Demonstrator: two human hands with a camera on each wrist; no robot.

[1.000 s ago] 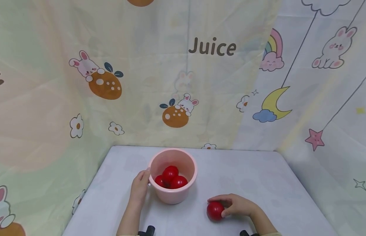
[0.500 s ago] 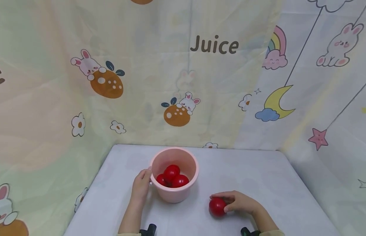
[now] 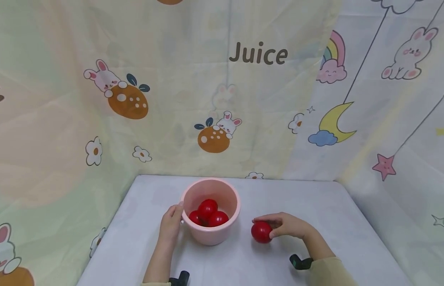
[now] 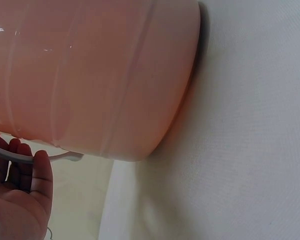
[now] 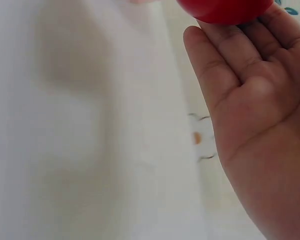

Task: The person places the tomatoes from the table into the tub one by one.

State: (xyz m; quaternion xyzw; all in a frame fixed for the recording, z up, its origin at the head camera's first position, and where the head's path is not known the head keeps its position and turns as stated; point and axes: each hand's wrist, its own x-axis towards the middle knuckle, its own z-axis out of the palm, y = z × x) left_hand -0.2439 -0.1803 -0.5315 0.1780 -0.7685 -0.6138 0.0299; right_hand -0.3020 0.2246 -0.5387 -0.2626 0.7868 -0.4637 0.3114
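A pink bucket stands on the table with several red balls inside it, three of them visible. At its left side my left hand holds the bucket's thin pale handle, the fingers hooked round it in the left wrist view. To the right of the bucket my right hand grips another red ball between thumb and fingers. This ball is off the table, with a shadow beneath, and apart from the bucket. In the right wrist view only the lower part of the ball shows.
The white table has a printed cloth backdrop behind it and at both sides. A black wrist strap piece shows at the right wrist and another black piece at the left.
My right hand has lifted the red ball from the table and carried it forward, away from the body. The left hand and the bucket have stayed in place.
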